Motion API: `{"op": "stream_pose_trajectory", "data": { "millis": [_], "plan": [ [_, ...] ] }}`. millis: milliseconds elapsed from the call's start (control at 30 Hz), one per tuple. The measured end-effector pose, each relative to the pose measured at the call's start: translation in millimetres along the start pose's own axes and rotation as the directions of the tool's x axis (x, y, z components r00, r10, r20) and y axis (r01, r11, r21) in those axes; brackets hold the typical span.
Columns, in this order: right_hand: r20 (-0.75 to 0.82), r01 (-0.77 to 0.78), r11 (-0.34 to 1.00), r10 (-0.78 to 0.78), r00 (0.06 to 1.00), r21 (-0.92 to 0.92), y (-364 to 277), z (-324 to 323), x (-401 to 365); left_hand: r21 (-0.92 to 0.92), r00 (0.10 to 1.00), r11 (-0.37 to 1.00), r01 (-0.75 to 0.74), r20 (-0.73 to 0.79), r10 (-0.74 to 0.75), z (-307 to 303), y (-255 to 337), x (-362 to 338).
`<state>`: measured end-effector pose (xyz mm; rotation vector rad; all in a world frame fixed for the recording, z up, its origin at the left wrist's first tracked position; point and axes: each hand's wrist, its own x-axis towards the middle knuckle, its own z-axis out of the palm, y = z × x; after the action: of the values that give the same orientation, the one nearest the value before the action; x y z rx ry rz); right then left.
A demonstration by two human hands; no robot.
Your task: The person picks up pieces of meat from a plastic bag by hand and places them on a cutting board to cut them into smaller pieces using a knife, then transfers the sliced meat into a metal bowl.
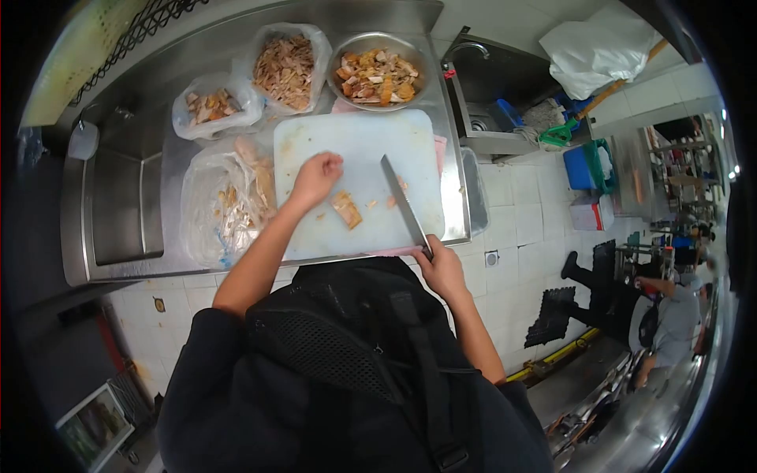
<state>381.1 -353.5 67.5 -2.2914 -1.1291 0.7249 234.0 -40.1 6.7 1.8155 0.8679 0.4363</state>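
My right hand (441, 268) grips the handle of a long knife (400, 195) at the front right of the white cutting board (355, 142). Its blade slants up and to the left over the board. Above the board's left half is my left hand (317, 180), fingers curled in; whether anything is inside them is hidden. A browned piece of cooked meat, apparently chicken (345, 210), lies on the board between my hand and the blade. Small scraps lie around it.
Behind the board stand a metal bowl of cut meat (422, 75), a bag of shredded meat (319, 59) and a smaller bag (185, 118). Left is an open plastic bag (201, 185) with meat pieces. Sinks flank the counter; a person (662, 315) stands far right.
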Motion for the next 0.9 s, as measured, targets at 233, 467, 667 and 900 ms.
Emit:
{"op": "stream_pose_trajectory", "data": {
  "millis": [233, 467, 667, 900],
  "plan": [
    [-0.005, 0.014, 0.999, -0.014, 1.0, 0.039, -15, -5, 0, 0.21, 0.987, 0.974, -0.087, -0.118, 0.114, 17, -15, -82],
    [0.225, 0.1, 0.993, -0.085, 0.971, -0.06, -45, -9, 0, 0.352, 0.973, 0.91, -0.22, 0.009, 0.232, 18, 2, -83],
    [0.331, 0.244, 0.965, -0.201, 0.922, -0.095, -39, -1, 9, 0.428, 0.975, 0.877, -0.218, 0.063, 0.212, 20, 1, -76],
    [0.28, 0.209, 0.966, -0.161, 0.946, -0.151, -41, 64, 49, 0.407, 0.972, 0.884, -0.229, 0.056, 0.226, 16, 3, -74]
  ]
}}
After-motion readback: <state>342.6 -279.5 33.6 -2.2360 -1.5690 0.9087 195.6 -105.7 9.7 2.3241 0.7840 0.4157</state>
